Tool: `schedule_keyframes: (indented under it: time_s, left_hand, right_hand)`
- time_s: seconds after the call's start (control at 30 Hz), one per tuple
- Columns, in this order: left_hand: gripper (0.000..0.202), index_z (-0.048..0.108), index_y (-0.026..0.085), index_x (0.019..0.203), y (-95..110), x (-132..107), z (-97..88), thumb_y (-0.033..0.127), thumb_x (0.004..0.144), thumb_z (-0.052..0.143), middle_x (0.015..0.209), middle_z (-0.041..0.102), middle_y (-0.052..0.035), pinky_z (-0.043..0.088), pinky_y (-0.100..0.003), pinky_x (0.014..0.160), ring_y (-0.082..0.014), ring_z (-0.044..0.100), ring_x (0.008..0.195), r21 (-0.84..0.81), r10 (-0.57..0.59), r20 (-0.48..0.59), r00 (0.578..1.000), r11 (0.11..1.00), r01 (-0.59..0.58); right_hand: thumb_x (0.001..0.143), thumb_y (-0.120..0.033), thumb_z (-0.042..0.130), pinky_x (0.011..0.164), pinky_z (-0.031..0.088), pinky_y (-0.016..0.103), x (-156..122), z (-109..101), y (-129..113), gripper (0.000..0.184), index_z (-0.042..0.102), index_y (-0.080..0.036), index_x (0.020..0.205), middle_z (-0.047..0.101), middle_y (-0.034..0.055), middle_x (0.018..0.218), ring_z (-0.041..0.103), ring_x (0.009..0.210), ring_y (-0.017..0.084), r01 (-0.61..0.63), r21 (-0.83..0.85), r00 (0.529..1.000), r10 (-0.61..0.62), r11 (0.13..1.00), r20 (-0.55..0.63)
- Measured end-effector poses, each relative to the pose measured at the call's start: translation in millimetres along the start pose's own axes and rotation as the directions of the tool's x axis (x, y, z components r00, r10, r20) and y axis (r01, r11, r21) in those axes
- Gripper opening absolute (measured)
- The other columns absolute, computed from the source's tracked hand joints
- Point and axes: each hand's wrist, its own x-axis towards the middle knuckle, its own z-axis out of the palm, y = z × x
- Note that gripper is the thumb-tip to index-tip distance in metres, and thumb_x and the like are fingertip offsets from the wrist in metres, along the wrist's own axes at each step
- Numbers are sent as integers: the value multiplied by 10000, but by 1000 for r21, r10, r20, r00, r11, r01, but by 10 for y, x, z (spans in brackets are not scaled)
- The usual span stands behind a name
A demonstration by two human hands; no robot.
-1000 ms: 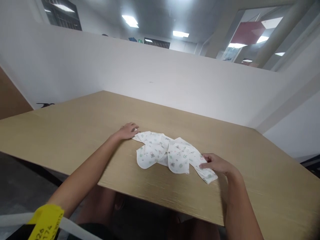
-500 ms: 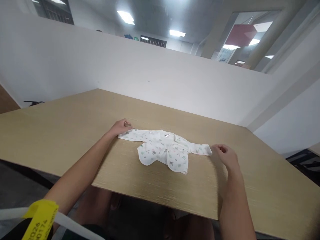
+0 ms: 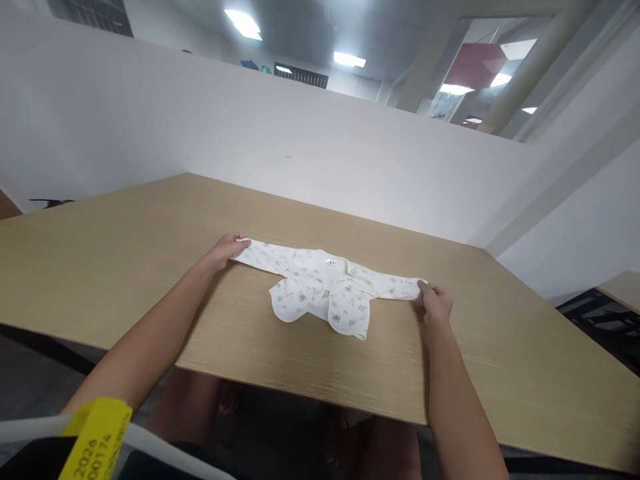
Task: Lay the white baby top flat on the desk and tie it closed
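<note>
A small white baby shirt (image 3: 300, 283) with a scattered print of little animals lies on the table, its front panels spread toward me and both sleeves stretched out sideways. My left hand (image 3: 227, 250) is closed on the end of the left-side sleeve, thumb on top. At the other side, my right hand (image 3: 436, 301) pinches the cuff of the right-side sleeve between thumb and fingers. A small label shows inside the collar. The sleeves run nearly straight between my two hands.
The wooden table (image 3: 310, 373) has its front edge close to my legs. Behind it rises a white partition wall (image 3: 280, 133) with glass above. A dark rack (image 3: 600, 323) stands beyond the right edge. A yellow tag (image 3: 97, 440) on a white strap hangs at lower left.
My right hand has closed on the right cuff, from beside it before. My left hand has moved outward with its sleeve, and both sleeves are now straighter. The view has shifted slightly.
</note>
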Motion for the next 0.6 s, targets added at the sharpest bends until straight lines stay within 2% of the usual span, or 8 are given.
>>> schedule_keyframes:
  time_s: [0.07,0.13,0.23,0.3,0.37,0.43,0.5,0.6]
  left_hand:
    - [335,618,155,914,-13,2,1,364,668,707,800,656,-47,396,-221,562,-157,588,668,81,7,-33,999,997,-5]
    - [277,665,167,964,-48,17,-13,337,745,678,860,676,-47,417,-247,616,-170,608,725,258,64,-81,995,965,-41]
    - [291,688,191,1067,-106,47,-29,294,796,674,998,691,-65,476,-312,758,-220,638,891,591,290,-142,946,792,-154]
    - [334,675,188,1135,-120,50,2,284,816,665,1105,684,-93,502,-361,860,-258,635,1025,695,421,-131,897,684,-220]
    - [294,694,188,1120,-113,19,96,290,853,625,1177,677,-102,505,-381,945,-269,620,1125,722,473,-66,878,630,-285]
    - [278,735,204,1088,-106,-50,252,323,891,579,1214,677,-92,494,-387,1010,-272,614,1172,746,447,67,892,571,-343]
    - [361,746,196,1145,-119,-143,437,389,930,530,1305,651,-106,470,-415,1075,-298,591,1238,793,387,210,898,471,-388]
    - [577,635,140,1374,-180,-264,653,512,985,425,1498,533,-158,387,-501,1181,-337,477,1399,845,307,329,893,327,-423]
  right_hand:
    - [643,-495,713,590,442,223,28,-22,7,546,694,-78,994,665,78,900,533,676,112,-45,45,999,44,998,5]
    - [642,-454,723,620,469,231,35,-38,9,519,711,-79,1000,677,84,916,543,686,115,-60,51,998,60,997,9]
    - [641,-366,728,805,532,309,26,-66,10,549,735,-80,1110,702,119,1018,610,804,164,-41,2,999,41,999,-24]
    - [658,-357,726,953,518,379,-1,-75,-3,624,720,-87,1222,697,142,1114,634,915,205,28,-64,997,-32,998,-73]
    - [719,-390,679,1014,497,410,-65,-43,-35,605,720,-94,1244,694,149,1136,640,973,228,164,-150,983,-175,975,-64]
    - [796,-425,590,1004,507,410,-178,58,-84,529,743,-101,1184,704,149,1118,650,998,243,331,-211,943,-325,920,63]
    - [861,-432,513,1054,492,417,-328,226,-139,512,750,-105,1175,699,154,1180,643,1104,262,479,-239,868,-418,845,267]
    - [948,-413,443,1219,364,442,-550,499,-214,602,639,-82,1412,567,166,1460,502,1388,282,619,-348,734,-360,704,576]
